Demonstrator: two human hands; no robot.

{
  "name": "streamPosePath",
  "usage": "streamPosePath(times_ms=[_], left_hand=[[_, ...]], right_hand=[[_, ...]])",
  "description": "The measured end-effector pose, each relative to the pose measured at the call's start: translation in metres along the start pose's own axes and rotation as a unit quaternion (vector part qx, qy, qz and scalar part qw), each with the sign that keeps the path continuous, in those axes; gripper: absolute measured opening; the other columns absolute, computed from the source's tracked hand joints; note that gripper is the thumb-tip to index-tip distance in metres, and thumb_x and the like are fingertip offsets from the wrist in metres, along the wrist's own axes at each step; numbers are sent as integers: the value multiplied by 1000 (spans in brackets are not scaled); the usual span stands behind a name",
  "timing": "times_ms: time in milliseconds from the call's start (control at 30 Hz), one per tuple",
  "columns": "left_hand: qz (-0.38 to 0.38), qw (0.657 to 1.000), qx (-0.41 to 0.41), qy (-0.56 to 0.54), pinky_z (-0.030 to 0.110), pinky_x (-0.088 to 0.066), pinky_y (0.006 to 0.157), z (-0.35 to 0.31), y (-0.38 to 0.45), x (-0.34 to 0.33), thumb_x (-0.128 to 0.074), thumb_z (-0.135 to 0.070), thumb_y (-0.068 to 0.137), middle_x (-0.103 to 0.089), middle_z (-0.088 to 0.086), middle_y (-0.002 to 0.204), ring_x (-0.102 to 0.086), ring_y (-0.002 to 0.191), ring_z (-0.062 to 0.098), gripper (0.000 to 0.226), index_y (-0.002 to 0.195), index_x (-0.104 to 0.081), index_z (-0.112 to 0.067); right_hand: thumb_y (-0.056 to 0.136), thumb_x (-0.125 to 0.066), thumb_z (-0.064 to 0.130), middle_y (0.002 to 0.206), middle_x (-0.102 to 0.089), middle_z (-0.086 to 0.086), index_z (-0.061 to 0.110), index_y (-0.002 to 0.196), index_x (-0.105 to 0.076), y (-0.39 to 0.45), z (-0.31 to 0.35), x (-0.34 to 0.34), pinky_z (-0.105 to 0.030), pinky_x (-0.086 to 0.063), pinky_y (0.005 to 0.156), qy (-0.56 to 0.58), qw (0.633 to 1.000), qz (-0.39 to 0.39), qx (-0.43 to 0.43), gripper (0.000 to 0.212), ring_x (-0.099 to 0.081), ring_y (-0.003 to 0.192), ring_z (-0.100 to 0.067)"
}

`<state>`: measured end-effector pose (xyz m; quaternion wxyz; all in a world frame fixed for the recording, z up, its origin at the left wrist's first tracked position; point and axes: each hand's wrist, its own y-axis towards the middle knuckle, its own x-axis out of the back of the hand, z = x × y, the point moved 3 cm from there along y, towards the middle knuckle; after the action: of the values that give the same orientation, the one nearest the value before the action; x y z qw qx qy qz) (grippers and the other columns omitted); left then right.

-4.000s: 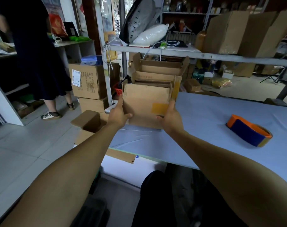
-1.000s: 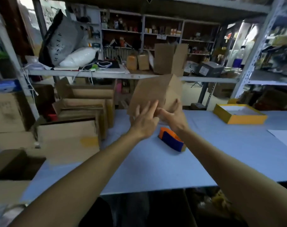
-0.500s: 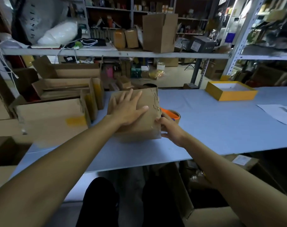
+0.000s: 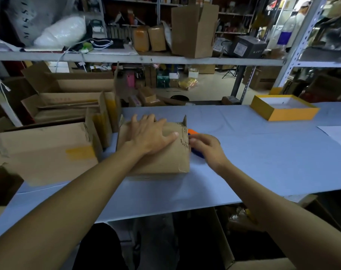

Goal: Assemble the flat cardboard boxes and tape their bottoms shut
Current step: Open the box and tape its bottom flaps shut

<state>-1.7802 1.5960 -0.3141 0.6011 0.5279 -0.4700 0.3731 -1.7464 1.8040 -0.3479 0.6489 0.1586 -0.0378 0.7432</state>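
Note:
A small brown cardboard box (image 4: 165, 162) stands on the blue table (image 4: 263, 152) with its folded flaps facing up. My left hand (image 4: 150, 135) lies flat on top of it, fingers spread, pressing the flaps down. Right beside the box's right side sits an orange and blue tape roll (image 4: 191, 131), mostly covered by my right hand (image 4: 206, 147). That hand's fingers curl over the roll and hold it.
Assembled and open cardboard boxes (image 4: 49, 149) crowd the table's left end. A yellow tray (image 4: 282, 112) and a white paper (image 4: 339, 135) lie at the far right. A metal shelf (image 4: 146, 58) with a tall box (image 4: 193, 30) runs behind the table.
The box came down from mid-air onto the table with my left hand flattened on top. My right hand left the box's corner and moved right onto the tape roll.

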Motion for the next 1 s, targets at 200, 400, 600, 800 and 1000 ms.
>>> streamPosePath(times_ms=[200,400,600,800,1000], left_hand=[[28,999,-21,4,46,-32,85,0,8,-2,-9,-85,75,-66,0,99,-51,83,19,81,104,-62,-32],[186,980,11,-69,38,-42,73,3,-10,-30,-11,-88,71,-63,-1,97,-56,86,19,81,91,-63,-30],[145,983,7,-112,37,-48,72,-1,-11,-20,-26,-78,83,-61,-4,88,-57,82,18,62,90,-63,-28],[59,959,-2,-277,39,-51,82,-14,-9,-2,-46,-43,100,-68,4,96,-60,88,21,38,98,-69,-13],[137,818,68,-554,35,-56,91,-50,-12,16,-44,-32,104,-71,11,109,-70,96,18,34,114,-65,-6]], right_hand=[[91,-59,25,105,-66,-1,17,112,-65,36,-4,23,-31,-48,74,-348,931,-103,33,24,-62,94,-20],[90,-53,9,120,-58,-17,23,144,-42,48,-17,12,-39,-50,78,-505,863,7,-31,56,-59,100,-36],[88,-50,7,120,-64,-16,26,146,-39,41,-12,25,-39,-52,78,-450,893,3,-24,62,-60,101,-34],[93,-38,20,101,-66,0,26,116,-63,17,6,58,-21,-43,65,-272,954,-125,14,34,-57,81,-14],[102,-40,33,83,-66,9,28,86,-63,-8,11,66,-32,-48,67,-222,967,-117,39,28,-61,79,-18]])
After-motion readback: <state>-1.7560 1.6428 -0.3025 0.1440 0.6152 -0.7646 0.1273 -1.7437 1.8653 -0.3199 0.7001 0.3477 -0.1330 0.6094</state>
